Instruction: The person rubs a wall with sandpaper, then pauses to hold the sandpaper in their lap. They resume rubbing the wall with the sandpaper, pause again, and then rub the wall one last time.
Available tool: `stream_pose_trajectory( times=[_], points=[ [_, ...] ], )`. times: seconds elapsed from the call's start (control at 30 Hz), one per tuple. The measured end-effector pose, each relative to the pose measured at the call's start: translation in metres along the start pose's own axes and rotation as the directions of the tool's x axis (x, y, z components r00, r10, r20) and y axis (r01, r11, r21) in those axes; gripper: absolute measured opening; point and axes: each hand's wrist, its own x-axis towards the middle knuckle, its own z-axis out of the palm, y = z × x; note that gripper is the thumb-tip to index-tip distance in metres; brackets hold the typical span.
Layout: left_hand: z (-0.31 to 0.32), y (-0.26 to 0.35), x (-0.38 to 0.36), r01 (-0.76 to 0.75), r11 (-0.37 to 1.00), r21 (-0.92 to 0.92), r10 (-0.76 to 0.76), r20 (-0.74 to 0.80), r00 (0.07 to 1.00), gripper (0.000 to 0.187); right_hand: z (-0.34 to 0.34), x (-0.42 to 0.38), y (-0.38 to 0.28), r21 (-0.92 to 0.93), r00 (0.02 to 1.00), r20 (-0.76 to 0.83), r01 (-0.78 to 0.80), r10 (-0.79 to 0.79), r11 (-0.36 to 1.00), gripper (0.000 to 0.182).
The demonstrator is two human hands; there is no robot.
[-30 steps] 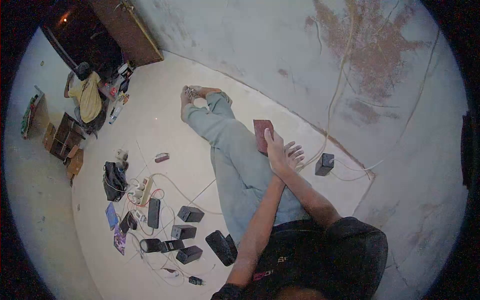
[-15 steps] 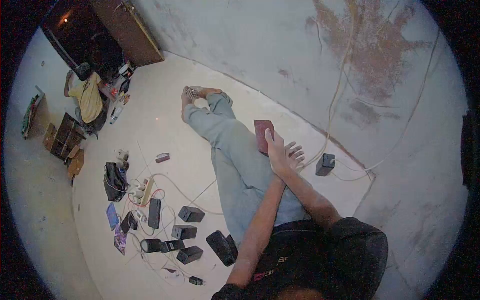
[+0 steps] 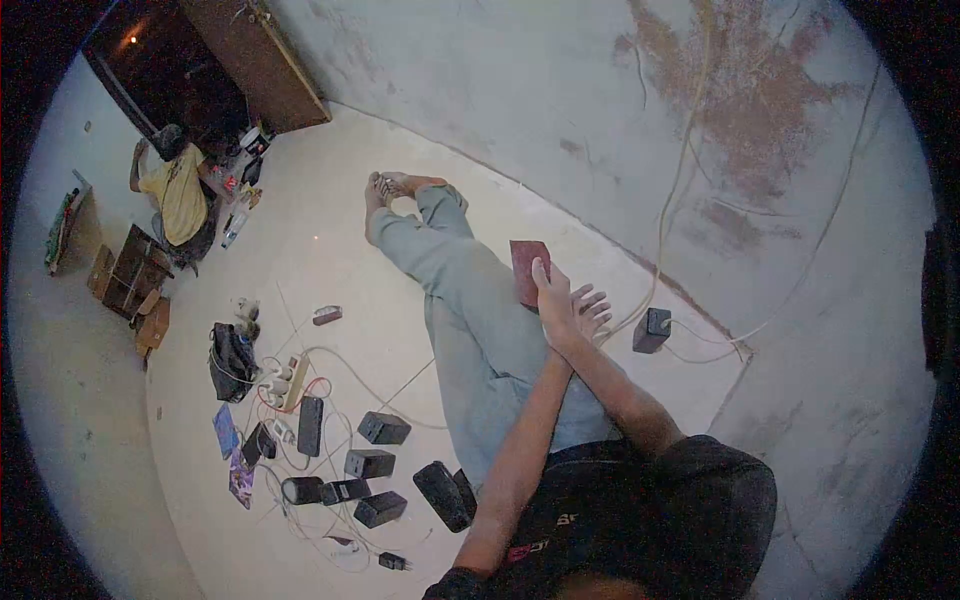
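My right hand [image 3: 556,302] is closed around a dark red, flat, rectangular object [image 3: 527,262], with the thumb lying over its face. It is held above my outstretched legs, and I cannot tell its exact kind. Behind the right wrist, my left hand [image 3: 592,306] shows its fingers spread apart and holding nothing; its palm is mostly hidden. The two forearms cross at the wrists. Both legs, in grey-green trousers [image 3: 470,300], stretch along the pale floor with the feet crossed.
Several black boxy adapters [image 3: 370,463] lie left of my legs among cables, near a power strip [image 3: 297,378] and a black bag [image 3: 232,362]. Another black box [image 3: 652,330] with a cord stands by the wall. A person in yellow [image 3: 180,205] sits near the doorway.
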Motion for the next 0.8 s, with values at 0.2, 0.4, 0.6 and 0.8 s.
stream_pose_trajectory(
  times=[0.2, 0.4, 0.6, 0.8],
  points=[
    [0.001, 0.0, 0.002, 0.023, 0.999, -0.038, -0.025, -0.039, 0.999, 0.051, 0.0, -0.002, -0.003, -0.004, 1.0, 0.003, 0.006, -0.006, 1.0, 0.045],
    [0.004, 0.0, -0.001, 0.004, 1.0, 0.007, -0.004, -0.029, 1.0, 0.053, -0.001, -0.004, -0.013, -0.008, 0.998, 0.014, -0.055, 0.055, 0.998, 0.046],
    [0.006, 0.003, -0.004, 0.007, 0.999, -0.033, -0.007, -0.016, 1.0, 0.055, 0.001, -0.001, -0.004, -0.003, 1.0, -0.022, 0.001, -0.001, 1.0, 0.044],
    [-0.005, -0.001, 0.003, 0.019, 1.0, -0.01, -0.019, 0.003, 1.0, 0.053, -0.002, -0.007, -0.022, 0.001, 0.999, 0.017, -0.052, 0.052, 0.999, 0.046]
  ],
)
